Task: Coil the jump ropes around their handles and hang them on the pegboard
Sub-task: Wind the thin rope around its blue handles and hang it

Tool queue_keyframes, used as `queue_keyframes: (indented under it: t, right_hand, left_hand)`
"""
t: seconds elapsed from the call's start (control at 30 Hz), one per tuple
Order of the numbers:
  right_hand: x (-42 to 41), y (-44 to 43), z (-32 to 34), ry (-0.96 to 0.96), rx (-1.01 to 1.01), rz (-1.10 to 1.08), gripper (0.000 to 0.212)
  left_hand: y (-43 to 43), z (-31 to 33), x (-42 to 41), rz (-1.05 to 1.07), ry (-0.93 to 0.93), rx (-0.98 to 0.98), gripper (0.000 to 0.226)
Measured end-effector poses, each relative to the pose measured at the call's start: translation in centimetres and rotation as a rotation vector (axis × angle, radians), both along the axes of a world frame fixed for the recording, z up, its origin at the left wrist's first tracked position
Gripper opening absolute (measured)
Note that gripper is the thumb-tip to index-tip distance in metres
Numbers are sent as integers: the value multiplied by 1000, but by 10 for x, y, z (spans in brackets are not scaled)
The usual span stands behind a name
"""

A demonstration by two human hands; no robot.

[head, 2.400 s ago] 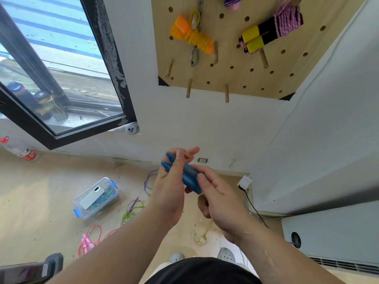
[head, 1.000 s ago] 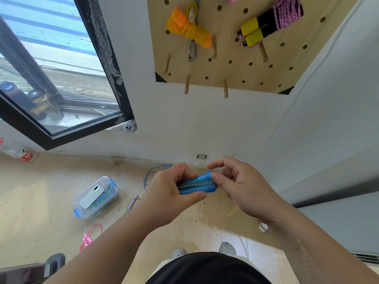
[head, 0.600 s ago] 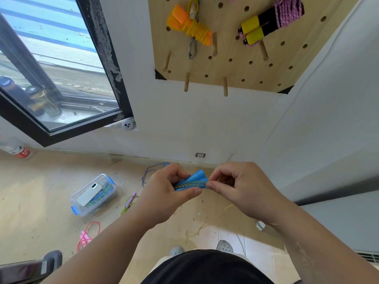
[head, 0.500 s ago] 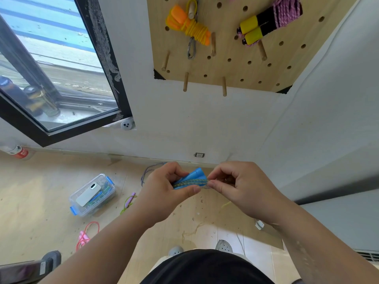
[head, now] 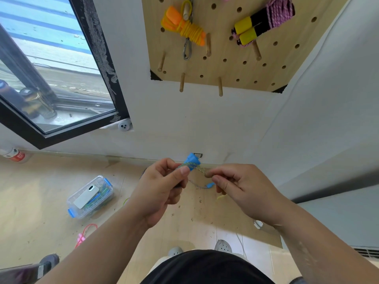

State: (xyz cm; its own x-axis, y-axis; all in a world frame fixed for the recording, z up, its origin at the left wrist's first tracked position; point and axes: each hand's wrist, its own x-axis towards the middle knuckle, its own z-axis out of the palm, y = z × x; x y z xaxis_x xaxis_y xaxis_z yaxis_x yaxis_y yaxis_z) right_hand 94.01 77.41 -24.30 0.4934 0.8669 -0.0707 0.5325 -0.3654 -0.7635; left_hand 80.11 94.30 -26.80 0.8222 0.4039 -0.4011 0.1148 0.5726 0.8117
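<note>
— Where's the rope sitting?
— The pair of blue plastic jump-rope handles [head: 192, 160] is in the left grip [head: 162, 189]. The fingers curl round the lower part, and the thumb presses the wraps of speckled braided cord [head: 201, 170] against them. The free end of the handles sticks up past the thumb, tilted toward the white wall [head: 205, 119].
— And the other hand?
— The right grip [head: 244, 187] is just beside it, pinching the cord between thumb and forefinger. A short run of cord spans from the handles to that pinch, and another strand sags beneath the two hands.
— Changed from half a second ago?
— Yes. Then the handles lay nearly level, with the right fingertips at their end. Now they are tipped up and the right grip has drawn off sideways, so cord shows between them.
— The board?
— The wooden pegboard [head: 225, 66] is up on the wall, well apart from the hands. It carries a coiled orange rope [head: 184, 27] and a pink rope wound on yellow-and-black handles [head: 260, 23].
</note>
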Motion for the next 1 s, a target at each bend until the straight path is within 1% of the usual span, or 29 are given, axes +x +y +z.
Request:
queue_keyframes:
  t: [0.07,0.13,0.23,0.3,0.37,0.4,0.5,0.57,0.63,0.7,0.83,0.9,1.0]
  right_hand:
    - [0,-1,-8,-78,-27,47,18]
    - [-1,0,-14,-151,-54,109,23]
    - [0,3,-16,-265,-77,214,27]
    - [6,6,-15,-322,-123,304,29]
    - [12,10,-14,-343,-199,405,43]
    - [13,13,-14,-347,-242,457,46]
    - [18,21,-8,-367,-365,609,36]
    - [22,30,2,-376,-425,668,29]
    - [27,39,12,-382,-447,671,23]
    - [24,47,18,-398,-447,647,20]
    - [10,61,11,-514,-425,550,24]
    - [9,67,5,-479,-393,417,24]
    - [6,74,1,-345,-312,222,24]
  left_hand:
    - [0,0,-2,-27,-22,-30,23]
    - [-2,-1,-4,-97,-34,-29,23]
    - [-5,-3,-10,-252,-32,19,34]
    - [-3,-4,-14,-325,-5,109,39]
    - [3,-2,-17,-392,28,229,33]
    - [6,-1,-19,-440,33,282,32]
    - [12,2,-22,-580,38,423,33]
    - [13,4,-22,-632,81,566,32]
    - [13,4,-19,-641,139,716,33]
    - [14,2,-15,-634,191,815,34]
    - [22,-5,-6,-541,256,840,42]
    - [27,-6,1,-464,300,860,39]
    - [32,-4,10,-315,354,961,35]
